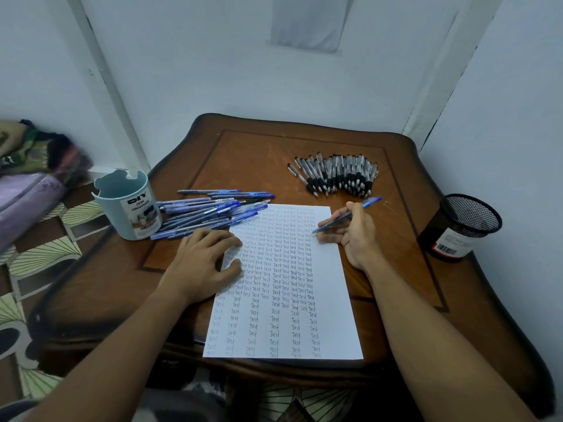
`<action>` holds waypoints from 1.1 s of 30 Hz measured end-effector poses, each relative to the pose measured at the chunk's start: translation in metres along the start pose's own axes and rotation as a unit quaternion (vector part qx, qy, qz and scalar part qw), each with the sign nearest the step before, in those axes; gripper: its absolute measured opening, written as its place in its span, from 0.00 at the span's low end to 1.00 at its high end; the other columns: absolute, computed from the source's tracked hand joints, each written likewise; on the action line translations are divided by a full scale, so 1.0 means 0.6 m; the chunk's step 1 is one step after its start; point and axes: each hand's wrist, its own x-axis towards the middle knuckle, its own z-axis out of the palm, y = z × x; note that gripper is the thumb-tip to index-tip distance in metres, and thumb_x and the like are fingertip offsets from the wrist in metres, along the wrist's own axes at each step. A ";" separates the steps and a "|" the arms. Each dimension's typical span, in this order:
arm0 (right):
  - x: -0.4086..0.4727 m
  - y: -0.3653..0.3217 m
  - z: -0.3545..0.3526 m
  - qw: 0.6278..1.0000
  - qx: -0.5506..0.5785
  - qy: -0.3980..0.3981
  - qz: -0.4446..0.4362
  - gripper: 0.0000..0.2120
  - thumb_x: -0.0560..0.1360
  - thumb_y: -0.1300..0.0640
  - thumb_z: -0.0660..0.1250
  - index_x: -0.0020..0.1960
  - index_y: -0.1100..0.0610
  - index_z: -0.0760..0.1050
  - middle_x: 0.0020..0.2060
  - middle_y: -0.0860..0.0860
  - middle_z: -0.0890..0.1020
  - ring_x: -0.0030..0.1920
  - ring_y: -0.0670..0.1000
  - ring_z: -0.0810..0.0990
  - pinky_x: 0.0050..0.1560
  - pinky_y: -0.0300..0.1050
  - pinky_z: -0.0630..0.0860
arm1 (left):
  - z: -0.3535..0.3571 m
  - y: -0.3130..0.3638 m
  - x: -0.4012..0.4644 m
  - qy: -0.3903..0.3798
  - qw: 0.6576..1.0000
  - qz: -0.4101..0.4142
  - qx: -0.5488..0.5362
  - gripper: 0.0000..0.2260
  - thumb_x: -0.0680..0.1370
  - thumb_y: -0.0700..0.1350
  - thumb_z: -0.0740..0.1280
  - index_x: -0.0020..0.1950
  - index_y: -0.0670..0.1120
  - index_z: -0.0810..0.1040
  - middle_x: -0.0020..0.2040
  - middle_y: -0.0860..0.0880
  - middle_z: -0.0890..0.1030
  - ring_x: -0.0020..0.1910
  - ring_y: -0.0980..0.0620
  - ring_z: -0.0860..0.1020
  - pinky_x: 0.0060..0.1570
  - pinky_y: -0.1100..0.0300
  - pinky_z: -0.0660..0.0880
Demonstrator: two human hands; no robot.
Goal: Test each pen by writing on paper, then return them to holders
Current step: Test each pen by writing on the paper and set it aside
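A white sheet of paper (323,303) covered with rows of the word "Test" lies in the middle of the wooden table (262,153). My right hand (356,233) grips a blue pen (347,215), its tip touching the paper near the right edge. My left hand (201,257) rests flat on the sheet's left edge, fingers spread. A heap of blue pens (210,213) lies to the left of the sheet. A row of black-grip pens (338,175) lies beyond the sheet. A teal desk organizer cup (129,205) stands at the left and a black mesh holder (461,228) at the right.
White walls close in behind and to the right of the table. Folded cloth and bedding (30,172) lie at the far left on a patterned floor. The mesh holder stands near the table's right edge.
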 end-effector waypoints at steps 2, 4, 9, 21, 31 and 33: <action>0.004 0.003 -0.002 1.000 -0.022 -0.011 -0.009 0.08 0.83 0.62 0.58 0.45 0.62 0.70 0.38 0.63 0.82 0.32 0.58 0.82 0.34 0.47 0.81 | 0.000 0.001 -0.001 -0.002 1.000 0.000 -0.001 0.23 0.74 0.64 0.57 0.62 0.57 0.79 0.62 0.62 0.75 0.61 0.59 0.64 0.57 0.55 0.60; 0.008 0.002 -0.001 0.999 -0.048 -0.025 -0.003 0.06 0.82 0.68 0.58 0.49 0.59 0.66 0.42 0.64 0.81 0.35 0.58 0.81 0.37 0.46 0.82 | 0.002 0.002 -0.002 -0.007 1.000 0.001 -0.005 0.23 0.74 0.64 0.57 0.62 0.58 0.79 0.62 0.62 0.75 0.61 0.60 0.64 0.57 0.56 0.59; 0.035 -0.042 0.027 0.976 -0.197 -0.080 0.035 0.10 0.83 0.63 0.60 0.64 0.58 0.67 0.50 0.61 0.77 0.41 0.55 0.82 0.44 0.49 0.83 | 0.000 0.003 0.002 -0.004 1.000 0.004 -0.014 0.22 0.74 0.64 0.57 0.62 0.57 0.79 0.62 0.61 0.75 0.61 0.61 0.63 0.56 0.56 0.59; 0.189 -0.050 0.261 0.860 -0.501 -0.063 -0.076 0.15 0.80 0.52 0.68 0.57 0.64 0.79 0.47 0.58 0.84 0.47 0.57 0.83 0.49 0.52 0.79 | -0.006 0.004 0.000 -0.032 0.999 -0.003 -0.020 0.23 0.76 0.64 0.57 0.66 0.58 0.77 0.65 0.61 0.74 0.65 0.57 0.65 0.61 0.56 0.60; 0.215 -0.022 0.282 0.765 -0.635 -0.031 -0.107 0.19 0.82 0.49 0.64 0.64 0.63 0.74 0.60 0.60 0.78 0.56 0.59 0.79 0.46 0.47 0.70 | -0.011 0.001 0.001 -0.027 0.999 -0.001 -0.032 0.21 0.77 0.62 0.58 0.65 0.56 0.78 0.64 0.60 0.75 0.64 0.58 0.65 0.59 0.57 0.59; 0.209 -0.028 0.260 0.729 -0.669 -0.009 -0.145 0.14 0.82 0.53 0.63 0.63 0.61 0.75 0.60 0.59 0.78 0.57 0.59 0.76 0.49 0.50 0.72 | -0.011 0.001 0.000 -0.029 0.999 -0.002 -0.030 0.21 0.76 0.62 0.58 0.65 0.56 0.78 0.64 0.60 0.75 0.64 0.58 0.64 0.59 0.58 0.58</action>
